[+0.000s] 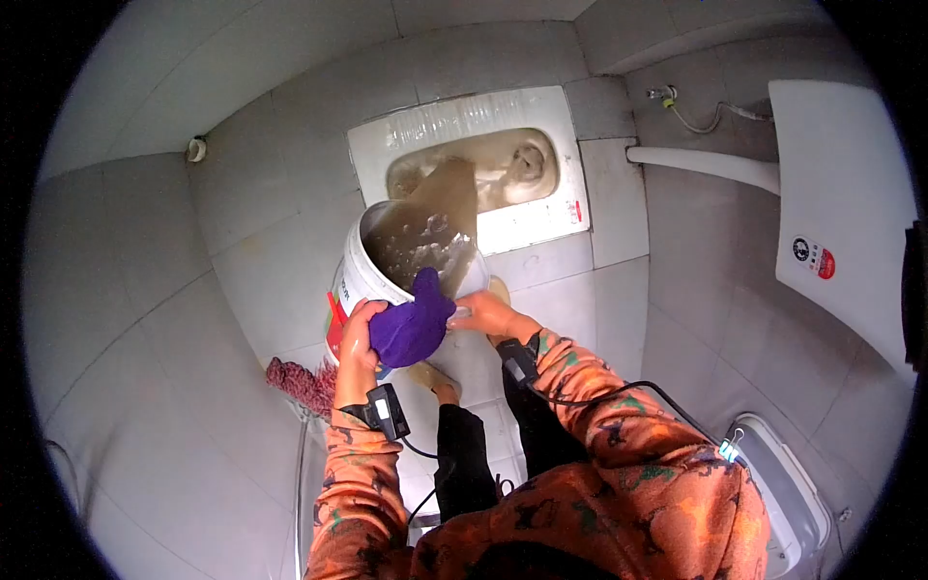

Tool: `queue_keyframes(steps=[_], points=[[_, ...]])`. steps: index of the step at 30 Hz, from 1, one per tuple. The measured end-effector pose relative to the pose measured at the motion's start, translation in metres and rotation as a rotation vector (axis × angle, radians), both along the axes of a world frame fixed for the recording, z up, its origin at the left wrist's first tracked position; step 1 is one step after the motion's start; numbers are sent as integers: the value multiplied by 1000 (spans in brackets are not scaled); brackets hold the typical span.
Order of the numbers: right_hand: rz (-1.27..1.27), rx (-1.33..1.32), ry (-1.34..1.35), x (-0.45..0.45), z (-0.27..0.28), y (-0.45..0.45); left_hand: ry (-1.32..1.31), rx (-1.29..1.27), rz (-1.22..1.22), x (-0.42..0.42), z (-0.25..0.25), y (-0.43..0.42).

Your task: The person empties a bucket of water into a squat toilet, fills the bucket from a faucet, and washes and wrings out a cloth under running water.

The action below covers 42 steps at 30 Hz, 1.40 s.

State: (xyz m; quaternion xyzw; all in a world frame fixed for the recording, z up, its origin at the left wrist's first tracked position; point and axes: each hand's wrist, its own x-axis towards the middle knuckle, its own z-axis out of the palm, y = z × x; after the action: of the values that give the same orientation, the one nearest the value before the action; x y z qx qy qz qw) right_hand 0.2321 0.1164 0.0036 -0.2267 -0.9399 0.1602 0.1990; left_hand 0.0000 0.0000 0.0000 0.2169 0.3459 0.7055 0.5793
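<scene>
A white bucket is tipped toward the squat toilet, and murky brown water pours from it into the basin. A purple cloth hangs over the bucket's near rim. My left hand is closed on the bucket's near left side, beside the cloth. On the right, my right hand grips the bucket's rim at the cloth's right edge, its fingers partly hidden. Both wrists carry black straps with small devices and cables.
A dark red mop head lies left of the bucket. My feet stand just behind the bucket on grey tiles. A white cistern and pipe are at the right, with a grey-white bin at the lower right.
</scene>
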Motion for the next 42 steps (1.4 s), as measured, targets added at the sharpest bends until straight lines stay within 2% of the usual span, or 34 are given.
queue_keyframes(steps=[3, 5, 6, 9, 15, 17, 20, 25, 26, 28, 30, 32, 33, 35, 36, 37, 38, 39, 40, 42], points=[[-88, 92, 136, -2, 1, 2, 4, -89, 52, 11, 15, 3], [-60, 17, 226, -3, 0, 14, 32, 78, -21, 10, 16, 17], [-60, 16, 228, -2, 4, 14, 27, -10, -17, 14, 25, 19], [-92, 59, 233, 1, 21, 10, 69, 21, -35, 14, 32, 35], [-218, -56, 329, 0, 45, 19, 71, -5, -65, 24, 55, 57], [-153, -61, 476, -6, 44, 32, 92, 12, -66, 27, 61, 64], [-198, -8, 608, -15, 50, 37, 118, 41, -73, 32, 68, 75], [-311, -9, 617, -17, 42, 66, 120, 42, -107, 40, 71, 100], [-346, -14, 609, -17, 36, 75, 115, 6, -51, 41, 68, 106], [-332, -81, 609, -13, 51, 64, 111, -32, 6, 40, 66, 111], [-317, -148, 610, -12, 64, 58, 160, 39, -54, 35, 67, 114], [-695, 308, 713, -13, 72, 63, 192, 15, -11, 42, 66, 118], [-696, 305, 712, -14, 86, 57, 224, -6, 31, 47, 66, 119], [-507, 458, 705, -22, 118, 41, 203, -17, 104, 62, 78, 93], [-427, 547, 657, -36, 117, 50, 185, -21, 165, 70, 79, 82], [-489, 524, 564, -53, 119, 45, 162, 90, 192, 58, 50, 89], [-489, 481, 465, -67, 117, 49, 74, 94, 198, 49, 34, 84], [-541, 297, 217, -78, 121, 52, 94, 100, 289, 40, 17, 76], [-536, 270, 191, -84, 122, 54, -21, 77, 198, 23, -3, 66], [-543, 243, 168, -88, 125, 58, -176, -10, 241, 11, -15, 47]])
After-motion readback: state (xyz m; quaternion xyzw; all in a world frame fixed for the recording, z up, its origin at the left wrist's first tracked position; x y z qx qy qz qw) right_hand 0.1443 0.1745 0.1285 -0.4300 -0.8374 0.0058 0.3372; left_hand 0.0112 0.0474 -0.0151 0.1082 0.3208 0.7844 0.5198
